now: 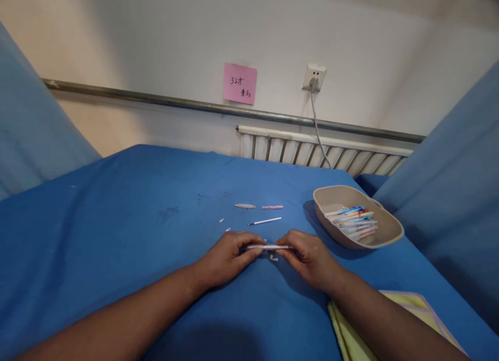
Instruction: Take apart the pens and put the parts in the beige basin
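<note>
Between my two hands a slim pale pen [270,246] is held level, a little above the blue cloth. My left hand [230,253] pinches its left end between thumb and fingers. At the other end, my right hand [310,254] grips it the same way. Just beyond lie a white pen refill with a dark tip [265,221], a whitish pen barrel [245,206] and a pink patterned tube [272,207]. Tiny white pieces [274,258] rest beneath the pen, and another small white cone [222,220] lies to the left. My fingers partly cover the pen's ends.
A beige basket [319,195] with many pens [356,223] stands to the right. A folded yellow cloth [413,304] lies under my right forearm. Behind the blue-covered surface [117,221] are a radiator [296,148], a metal rail, a plugged socket [314,78] and a pink note [239,84].
</note>
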`<state>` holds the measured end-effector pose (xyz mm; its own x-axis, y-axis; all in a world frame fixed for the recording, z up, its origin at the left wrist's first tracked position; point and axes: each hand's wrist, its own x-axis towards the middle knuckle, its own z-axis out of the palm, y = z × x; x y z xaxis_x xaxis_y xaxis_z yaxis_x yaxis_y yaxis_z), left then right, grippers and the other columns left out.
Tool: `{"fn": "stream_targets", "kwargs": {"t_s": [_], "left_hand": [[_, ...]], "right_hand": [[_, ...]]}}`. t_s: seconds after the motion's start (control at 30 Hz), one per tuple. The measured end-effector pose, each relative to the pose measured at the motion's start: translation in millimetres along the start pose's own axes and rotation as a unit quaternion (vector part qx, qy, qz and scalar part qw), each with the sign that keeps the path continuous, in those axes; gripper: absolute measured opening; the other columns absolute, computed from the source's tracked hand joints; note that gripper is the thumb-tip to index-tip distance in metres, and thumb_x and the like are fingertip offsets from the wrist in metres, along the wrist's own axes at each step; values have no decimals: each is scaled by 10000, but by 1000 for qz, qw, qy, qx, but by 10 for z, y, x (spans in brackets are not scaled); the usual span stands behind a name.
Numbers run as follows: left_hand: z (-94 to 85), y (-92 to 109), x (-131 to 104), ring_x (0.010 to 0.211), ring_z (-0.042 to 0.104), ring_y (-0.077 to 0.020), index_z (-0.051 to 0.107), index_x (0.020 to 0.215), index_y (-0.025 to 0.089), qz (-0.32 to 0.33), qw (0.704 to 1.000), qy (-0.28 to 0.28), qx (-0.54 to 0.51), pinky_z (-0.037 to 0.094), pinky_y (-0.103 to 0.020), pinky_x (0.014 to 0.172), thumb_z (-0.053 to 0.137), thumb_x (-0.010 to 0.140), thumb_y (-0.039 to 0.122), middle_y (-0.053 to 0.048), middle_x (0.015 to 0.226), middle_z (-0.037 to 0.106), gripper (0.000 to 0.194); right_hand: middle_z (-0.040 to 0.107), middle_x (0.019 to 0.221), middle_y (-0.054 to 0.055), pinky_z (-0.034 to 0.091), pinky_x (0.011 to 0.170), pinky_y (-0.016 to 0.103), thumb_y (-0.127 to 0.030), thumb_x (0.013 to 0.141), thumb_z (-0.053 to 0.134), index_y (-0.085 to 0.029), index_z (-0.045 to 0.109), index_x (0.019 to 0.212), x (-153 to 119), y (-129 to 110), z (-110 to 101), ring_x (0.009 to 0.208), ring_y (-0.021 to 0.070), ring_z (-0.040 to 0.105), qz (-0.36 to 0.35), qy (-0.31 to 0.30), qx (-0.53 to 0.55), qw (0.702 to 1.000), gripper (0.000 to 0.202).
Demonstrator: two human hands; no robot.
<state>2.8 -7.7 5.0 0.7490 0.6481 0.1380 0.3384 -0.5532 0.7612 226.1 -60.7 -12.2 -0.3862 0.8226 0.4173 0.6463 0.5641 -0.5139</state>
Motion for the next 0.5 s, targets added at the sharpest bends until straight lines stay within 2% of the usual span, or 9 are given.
{"fn": "stream_targets", "kwargs": {"t_s": [0.13, 0.23, 0.33, 0.43, 0.5], "left_hand": [[8, 13, 3, 873, 610, -142, 636, 1004, 196, -3, 999, -7, -32, 443, -230, 780, 472, 910, 297, -8, 939, 676, 214], [-3, 31, -6, 869, 606, -144, 633, 1005, 198, 17, 1000, 4, 13, 436, -241, 794, 471, 911, 298, -19, 944, 671, 212], [-20, 46, -22, 889, 595, -153, 626, 1010, 201, 49, 996, 14, 72, 424, -258, 815, 456, 918, 292, -35, 964, 661, 214], [-35, 45, -29, 882, 593, -156, 620, 1022, 200, 66, 993, 14, 95, 425, -259, 801, 445, 922, 291, -42, 960, 659, 221], [-41, 38, -22, 872, 594, -156, 624, 1024, 201, 57, 994, 11, 89, 430, -256, 790, 451, 918, 295, -39, 954, 660, 223]], "right_hand": [[626, 816, 45, 419, 690, 261, -235, 902, 488, -188, 605, 947, -8, -12, -10, 760, 152, 572, 1, -10, -5, 1000, 134], [642, 820, 41, 416, 689, 262, -235, 891, 501, -190, 613, 944, -3, -44, -11, 759, 151, 580, 21, -10, 25, 999, 132], [651, 762, 15, 417, 647, 242, -254, 865, 535, -189, 631, 884, 13, -74, 36, 697, 133, 579, 102, -16, 108, 989, 118], [605, 628, -19, 389, 530, 206, -292, 853, 538, -175, 621, 814, 29, -88, 113, 552, 102, 524, 198, -33, 209, 957, 149], [582, 612, -29, 374, 501, 199, -305, 852, 533, -172, 600, 851, 30, -95, 140, 526, 97, 504, 216, -26, 224, 950, 149]]}}
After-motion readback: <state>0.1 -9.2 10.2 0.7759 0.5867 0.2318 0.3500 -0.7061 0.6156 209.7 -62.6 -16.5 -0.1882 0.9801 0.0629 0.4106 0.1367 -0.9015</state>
